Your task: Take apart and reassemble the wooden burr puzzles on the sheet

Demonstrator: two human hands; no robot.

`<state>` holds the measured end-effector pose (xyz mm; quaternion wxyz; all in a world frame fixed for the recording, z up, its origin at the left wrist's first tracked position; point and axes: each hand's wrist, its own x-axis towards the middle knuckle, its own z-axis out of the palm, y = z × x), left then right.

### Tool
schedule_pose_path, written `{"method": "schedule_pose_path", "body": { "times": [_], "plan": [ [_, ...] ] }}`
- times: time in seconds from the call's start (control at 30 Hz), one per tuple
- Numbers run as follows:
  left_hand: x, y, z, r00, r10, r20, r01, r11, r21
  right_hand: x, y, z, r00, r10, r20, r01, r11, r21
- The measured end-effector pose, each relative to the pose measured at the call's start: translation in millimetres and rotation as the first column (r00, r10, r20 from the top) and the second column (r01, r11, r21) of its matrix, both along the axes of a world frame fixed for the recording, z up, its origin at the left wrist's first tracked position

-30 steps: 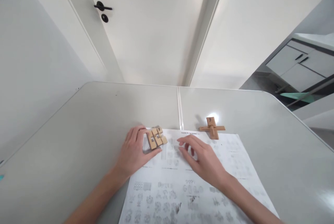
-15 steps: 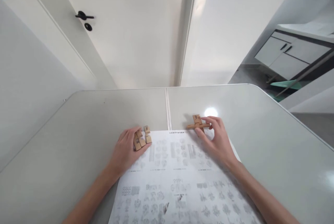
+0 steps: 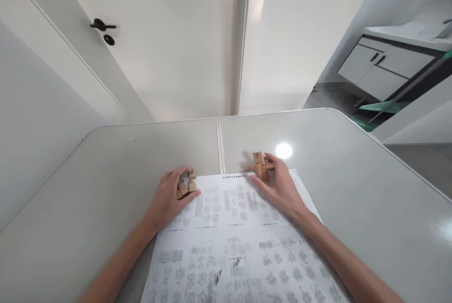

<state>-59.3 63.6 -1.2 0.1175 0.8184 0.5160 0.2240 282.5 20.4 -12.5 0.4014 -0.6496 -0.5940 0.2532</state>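
Note:
At the paper's far left corner, my left hand curls around several notched wooden puzzle pieces, its thumb on the near side and fingers on the far side. The rightmost piece bears a handwritten mark like a 3. My palm and fingers hide part of the group. Across the paper, my right hand grips interlocked wooden puzzle pieces that form a cross. A black mark shows on the cross's far arm, and a thin bar sticks out to the left. Both hands rest at the far edge of the printed sheet.
The grey tabletop has a pale seam running away from the paper. Beyond the table stands a white door with a black handle. A white cabinet is at the far right.
The whole view has shifted slightly. My left fingers now cover more of the loose pieces. My right fingers have come in closer around the cross, and it has turned a little.

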Motion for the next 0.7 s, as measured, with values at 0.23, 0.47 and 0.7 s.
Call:
{"method": "schedule_pose_path", "body": {
  "times": [0.23,0.47,0.7],
  "plan": [
    [-0.9,-5.2,5.1,0.999,0.036,-0.025,-0.034,0.997,0.069,-1.8,-1.5,-1.8,0.998,0.051,-0.035,-0.049,0.998,0.035],
    [49.8,-27.7,18.9,0.970,-0.241,0.040,0.231,0.957,0.177,-1.5,-0.9,10.4,0.983,-0.021,-0.184,0.013,0.999,-0.049],
    [87.6,-35.1,14.0,0.881,-0.126,0.455,0.262,0.932,-0.250,-9.1,-9.5,15.6,0.941,0.098,-0.324,-0.074,0.994,0.086]
  ]
}}
